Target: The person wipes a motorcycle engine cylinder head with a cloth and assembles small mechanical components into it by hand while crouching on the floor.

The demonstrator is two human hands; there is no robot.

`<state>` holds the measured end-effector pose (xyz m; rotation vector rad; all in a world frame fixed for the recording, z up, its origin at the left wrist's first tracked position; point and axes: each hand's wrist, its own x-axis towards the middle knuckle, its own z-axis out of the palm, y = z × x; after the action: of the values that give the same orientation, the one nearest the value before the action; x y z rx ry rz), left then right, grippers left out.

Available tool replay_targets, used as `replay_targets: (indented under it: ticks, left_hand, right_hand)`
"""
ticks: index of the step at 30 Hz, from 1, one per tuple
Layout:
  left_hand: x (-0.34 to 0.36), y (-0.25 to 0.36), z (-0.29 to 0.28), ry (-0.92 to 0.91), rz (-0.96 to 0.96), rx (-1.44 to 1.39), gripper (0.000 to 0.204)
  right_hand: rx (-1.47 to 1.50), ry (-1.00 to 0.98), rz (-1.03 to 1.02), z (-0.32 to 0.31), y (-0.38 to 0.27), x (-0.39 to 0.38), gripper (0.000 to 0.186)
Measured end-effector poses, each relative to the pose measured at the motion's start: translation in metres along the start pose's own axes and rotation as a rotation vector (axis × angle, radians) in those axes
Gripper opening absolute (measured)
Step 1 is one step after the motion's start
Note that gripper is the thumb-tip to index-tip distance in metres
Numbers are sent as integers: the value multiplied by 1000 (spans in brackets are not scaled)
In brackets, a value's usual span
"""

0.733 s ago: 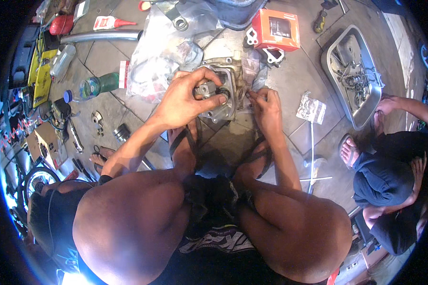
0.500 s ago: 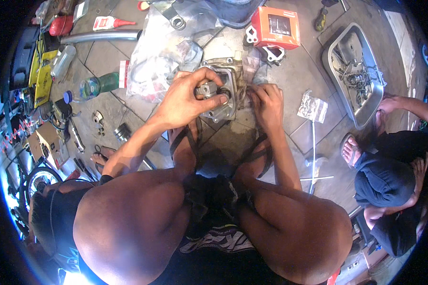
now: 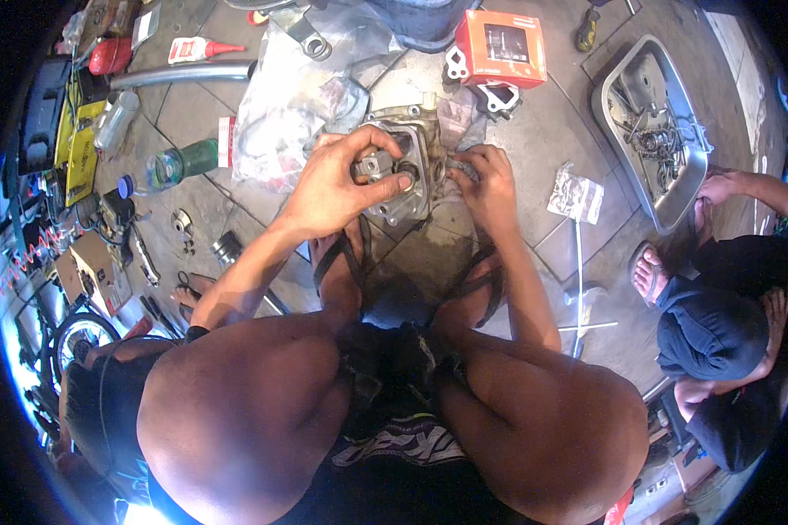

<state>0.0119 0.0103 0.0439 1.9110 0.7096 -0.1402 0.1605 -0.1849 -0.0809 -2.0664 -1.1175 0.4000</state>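
Note:
A metal engine cylinder head (image 3: 411,201) stands on the tiles between my feet. My left hand (image 3: 333,182) curls over its left side, thumb and forefinger closed around a metal block (image 3: 372,164) inside it. Close to the head's right side, my right hand (image 3: 490,188) has bent fingers pinched together at a small thing I cannot make out. Crumpled plastic bags (image 3: 271,122) lie behind and left of the head, and more thin plastic lies to its right. An orange box (image 3: 503,48) and white-edged gaskets (image 3: 499,96) lie beyond, at the back right.
A metal tray of parts (image 3: 604,105) is at right, beside another person (image 3: 709,328). A small bag (image 3: 573,197) and thin rods lie nearer. At left are a green bottle (image 3: 184,164), a metal tube (image 3: 184,74) and loose parts. Another seated person (image 3: 96,394) is at lower left.
My right hand has shifted slightly left and up toward the cylinder head, fingers still bent. My left hand stays on the block, nearly unmoved. The whole view has shifted slightly.

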Motion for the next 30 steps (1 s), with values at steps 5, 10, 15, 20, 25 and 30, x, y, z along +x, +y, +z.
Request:
replay_targets:
  ticks: [5,10,15,20,25,30]
  left_hand:
    - [3,-5,-1,-4,127,37,33]
    - [-5,-8,-2,51,83,71,33]
    - [-6,-8,-2,39,43,75,34]
    - [-5,-2,-3,20,13,2,33]
    - [-5,-1,-4,0,41,35,32]
    - [-7,-5,-3,25,60,16,31]
  right_hand:
    - [25,-98,54,-8,3,4,25]
    - [-20,-79,-28,-7,-11,-1,28]
    - [-5,-104,17,-11,-13,2,29]
    - [32,-153,82,-12,-10,7,26]
    - [-48,-156,104,-1,-1,8,24]
    - [-208,-3,-52,7,-6,-3,23]
